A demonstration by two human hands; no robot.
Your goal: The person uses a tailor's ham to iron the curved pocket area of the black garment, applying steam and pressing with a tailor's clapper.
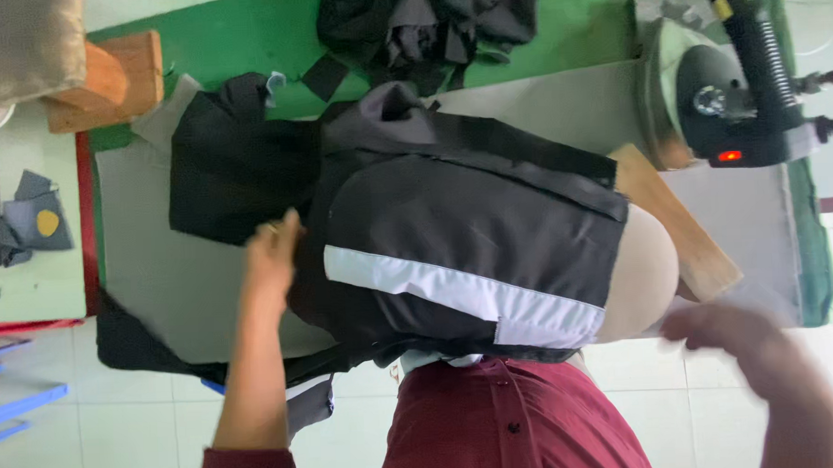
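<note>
Maroon shirt [515,424] fills the bottom of the view, buttoned, right up against the near edge of the bench [158,234]. Just past it a dark garment [462,223] with a white stripe is pulled over a tan padded pressing form [644,272], which sticks out past the garment's right edge. The left hand [271,257] lies flat on the garment's left edge, fingers spread and pressing rather than gripping. The right hand [724,329] hangs off the bench's near right corner, touching nothing; it is blurred, so I cannot tell whether it is slack or clenched. A wooden board [689,234] juts from under the form toward that corner. A steam iron [735,112] rests at the far right edge. More dark cloth [428,21] is heaped at the far edge, and a wooden block [106,79] sits at the far left corner. Grey padding lies bare left of the garment.
</note>
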